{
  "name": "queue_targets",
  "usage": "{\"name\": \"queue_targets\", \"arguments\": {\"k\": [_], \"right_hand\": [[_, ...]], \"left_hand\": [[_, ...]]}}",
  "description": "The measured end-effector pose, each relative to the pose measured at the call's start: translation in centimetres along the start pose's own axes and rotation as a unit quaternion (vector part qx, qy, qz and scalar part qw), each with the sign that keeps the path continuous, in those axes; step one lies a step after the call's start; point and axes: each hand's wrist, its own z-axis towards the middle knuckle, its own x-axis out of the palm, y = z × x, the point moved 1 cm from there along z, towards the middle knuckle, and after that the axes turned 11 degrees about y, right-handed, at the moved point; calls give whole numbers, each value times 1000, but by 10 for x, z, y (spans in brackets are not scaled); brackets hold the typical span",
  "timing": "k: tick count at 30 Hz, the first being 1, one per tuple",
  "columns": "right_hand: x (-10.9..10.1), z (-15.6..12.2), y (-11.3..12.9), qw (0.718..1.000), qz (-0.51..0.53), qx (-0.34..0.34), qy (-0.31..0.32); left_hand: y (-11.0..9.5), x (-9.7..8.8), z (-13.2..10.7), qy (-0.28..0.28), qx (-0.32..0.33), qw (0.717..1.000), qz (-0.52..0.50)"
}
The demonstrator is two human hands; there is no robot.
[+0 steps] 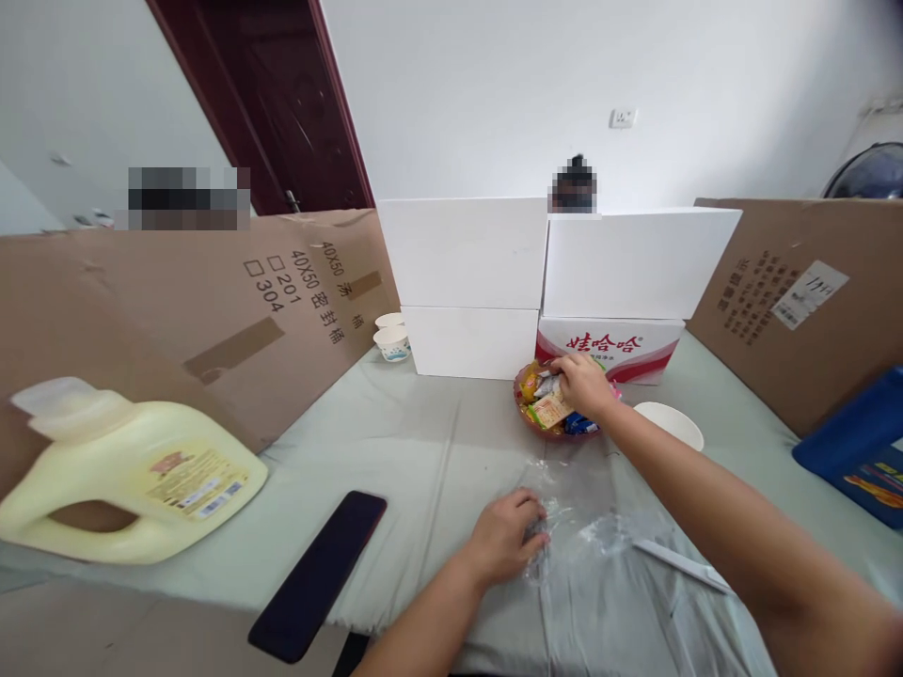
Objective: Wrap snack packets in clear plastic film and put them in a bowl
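My right hand [584, 384] reaches over a red bowl [526, 420] of wrapped snacks near the back of the table. Its fingers are bent down among the packets, and its fingertips are partly hidden. Beside them lie a beige snack packet [548, 411], a yellow one [529, 383] and a dark blue one [579, 424]. Closer to me, my left hand [509, 534] is closed on the edge of a crumpled clear plastic bag [582, 498]. That bag spreads over the cloth between the left hand and the bowl.
A black phone [319, 575] lies left of my hands, by a yellow detergent bottle [204, 470]. White boxes [472, 254] and cardboard [310, 291] enclose the table. Paper cups [392, 344], a white plate [670, 425], a white strip [681, 564] and a blue bottle [857, 451] stand or lie around.
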Motion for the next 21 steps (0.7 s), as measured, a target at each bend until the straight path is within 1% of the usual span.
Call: {"name": "queue_targets", "arguments": {"k": [2,4,6,7,8,10,11,13,17,19,21], "right_hand": [[10,-32,20,997,19,-67,40],[24,-71,37,983,36,-142,107],[38,-113,46,964,45,-199,170],[43,-134,47,954,48,-218,201],[47,-154,45,948,50,-222,223],[51,-189,36,948,44,-195,249],[52,-203,31,951,39,-175,253],[53,-227,23,958,29,-142,246],[61,-259,22,970,32,-111,214],[64,-269,25,966,58,-109,229],[62,-276,28,954,107,-116,254]], "left_hand": [[0,0,1,2,1,1000,2],[0,-1,1,-7,2,1000,8],[0,-2,-1,-28,-7,999,18],[0,-2,-4,-41,-18,999,29],[0,-3,-8,-49,-32,997,43],[-2,-4,-22,-50,-62,994,74],[-3,-4,-31,-42,-68,993,86],[-8,-5,-48,-12,-53,994,98],[-19,-5,-79,59,7,993,104],[-22,-7,-90,87,26,991,103],[-23,-14,-101,110,39,989,94]]}}
